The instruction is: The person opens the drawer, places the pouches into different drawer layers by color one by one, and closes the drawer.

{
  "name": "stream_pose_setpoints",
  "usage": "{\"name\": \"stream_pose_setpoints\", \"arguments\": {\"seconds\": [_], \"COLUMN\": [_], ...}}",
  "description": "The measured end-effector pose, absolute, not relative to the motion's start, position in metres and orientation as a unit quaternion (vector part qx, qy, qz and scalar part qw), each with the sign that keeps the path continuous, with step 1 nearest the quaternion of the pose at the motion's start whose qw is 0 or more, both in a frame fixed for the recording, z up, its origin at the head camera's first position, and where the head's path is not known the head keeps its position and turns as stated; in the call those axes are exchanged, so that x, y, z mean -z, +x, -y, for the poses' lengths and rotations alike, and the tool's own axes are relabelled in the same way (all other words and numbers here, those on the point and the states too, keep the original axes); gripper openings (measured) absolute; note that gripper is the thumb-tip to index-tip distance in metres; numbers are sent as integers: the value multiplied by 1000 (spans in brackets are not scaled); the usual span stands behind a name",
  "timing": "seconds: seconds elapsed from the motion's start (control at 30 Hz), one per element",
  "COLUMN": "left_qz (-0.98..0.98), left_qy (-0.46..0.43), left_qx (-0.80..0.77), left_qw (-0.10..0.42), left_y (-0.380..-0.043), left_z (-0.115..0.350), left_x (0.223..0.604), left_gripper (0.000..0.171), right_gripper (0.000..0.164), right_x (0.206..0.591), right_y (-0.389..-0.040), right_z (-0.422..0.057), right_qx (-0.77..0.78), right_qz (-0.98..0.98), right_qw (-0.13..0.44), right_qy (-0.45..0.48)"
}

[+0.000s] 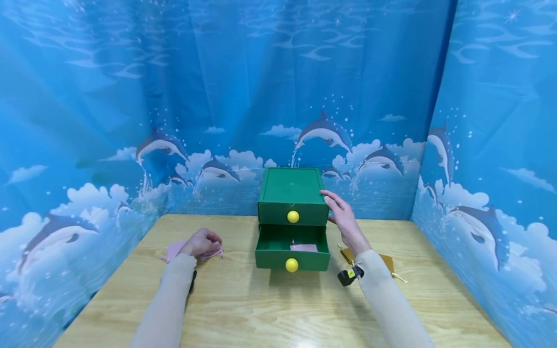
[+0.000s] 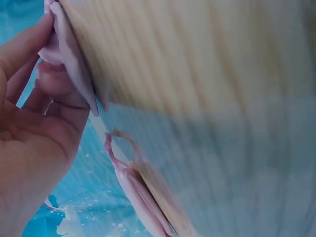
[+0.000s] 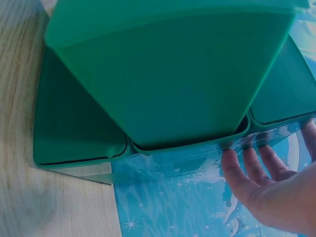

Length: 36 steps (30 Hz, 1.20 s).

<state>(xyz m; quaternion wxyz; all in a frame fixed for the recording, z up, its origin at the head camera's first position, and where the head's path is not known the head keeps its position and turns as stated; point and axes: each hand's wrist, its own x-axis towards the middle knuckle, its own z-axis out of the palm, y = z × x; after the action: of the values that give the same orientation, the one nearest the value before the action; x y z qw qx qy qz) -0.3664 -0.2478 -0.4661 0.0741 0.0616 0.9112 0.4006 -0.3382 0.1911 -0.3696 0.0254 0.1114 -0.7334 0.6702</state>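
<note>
– left hand [image 1: 200,243] first, from the head view: fingers bent down, pinching a pink pouch [image 1: 212,254]. what's it all on?
– pale grained wood, a table [image 1: 235,299]. blue cloth walls [image 1: 243,72] hang behind it and at the sides, printed with dolphins and clouds. pouch is on the left part, pink cloth showing either side of that hand.
– and the right hand [image 1: 344,222]?
– up against the right side of the green chest [image 1: 291,186]. top drawer [image 1: 271,212] is in; the drawer under it [image 1: 270,258] is pulled out, a pink piece [image 1: 304,248] inside. yellow knobs [image 1: 293,217] on both.
– anything in the way?
– right sleeve [image 1: 387,295] cuts across some mustard cloth [image 1: 387,262]; can't tell whether it's one piece or two.
– left wrist view?
– thumb and fingers clamped on the pouch, soft and folded. a second pink pouch [image 2: 138,197], drawstrings looped, lies apart from it.
– right wrist view?
– fingers apart, clasping nothing, tips touching the chest's side. the pulled-out drawer juts between two flush panels [image 3: 79,108], hiding part of them.
</note>
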Motion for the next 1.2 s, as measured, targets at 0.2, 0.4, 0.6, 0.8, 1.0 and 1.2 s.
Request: {"name": "stream_pose_setpoints", "arguments": {"seconds": [0.2,0.4,0.6,0.8,1.0,1.2], "left_qz": [-907,-898,-885,-862,-845,-849], "left_qy": [43,62,77,98,92,102], "left_qx": [-415,-434,-458,-498,-527,-518], "left_qw": [48,32,28,13,8,-8], "left_y": [-364,-363,-359,-357,-355,-353], "left_z": [243,239,234,228,222,216], "left_x": [457,450,445,439,433,429], "left_gripper": [25,30,35,37,37,37], "right_gripper": [51,50,50,52,52,52], "right_x": [367,367,370,370,370,371], "right_y": [-339,-338,-339,-339,-339,-340], "right_z": [-191,-189,-188,-190,-190,-190], "right_qx": [-676,-677,-676,-675,-678,-680], "right_qz": [727,728,729,728,726,724], "right_qw": [24,21,21,29,28,27], "right_qy": [116,111,108,113,112,110]}}
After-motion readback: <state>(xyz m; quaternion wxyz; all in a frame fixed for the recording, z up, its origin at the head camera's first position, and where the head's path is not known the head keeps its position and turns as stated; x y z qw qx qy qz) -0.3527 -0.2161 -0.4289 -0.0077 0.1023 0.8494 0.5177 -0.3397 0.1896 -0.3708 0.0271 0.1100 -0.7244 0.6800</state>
